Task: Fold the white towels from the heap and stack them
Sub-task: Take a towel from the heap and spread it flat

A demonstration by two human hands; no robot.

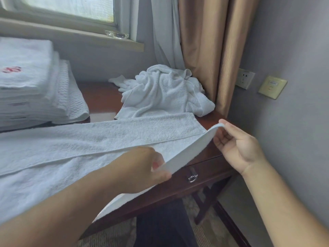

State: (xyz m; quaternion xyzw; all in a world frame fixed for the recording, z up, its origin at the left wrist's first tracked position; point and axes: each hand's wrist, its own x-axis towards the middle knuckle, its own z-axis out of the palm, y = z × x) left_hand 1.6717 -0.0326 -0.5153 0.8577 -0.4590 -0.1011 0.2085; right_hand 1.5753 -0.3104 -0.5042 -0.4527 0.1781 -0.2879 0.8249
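Head view. A long white towel (110, 138), folded lengthwise, lies across a dark wooden desk (101, 97), and both hands lift its right end off the desk edge. The left hand (142, 168) pinches the near corner of that end between its thumb and curled fingers. The right hand (236, 145), palm toward the camera, pinches the far corner between thumb and forefinger; its other fingers are loosely curled.

The heap (163, 90) of crumpled white towels sits at the back right of the desk. It touches the far edge of the spread towel and rests against a tan curtain (213, 50), beside a white sheer curtain (165, 32).

At the left rear stands a stack of folded towels (26, 82), the top one bearing red embroidery; it sits just beyond the spread towel.

A glass dish (116, 34) rests on the window sill (71, 32). A drawer handle (192, 176) shows below the raised end. On the grey wall to the right are a socket (244, 78) and a switch plate (272, 87).
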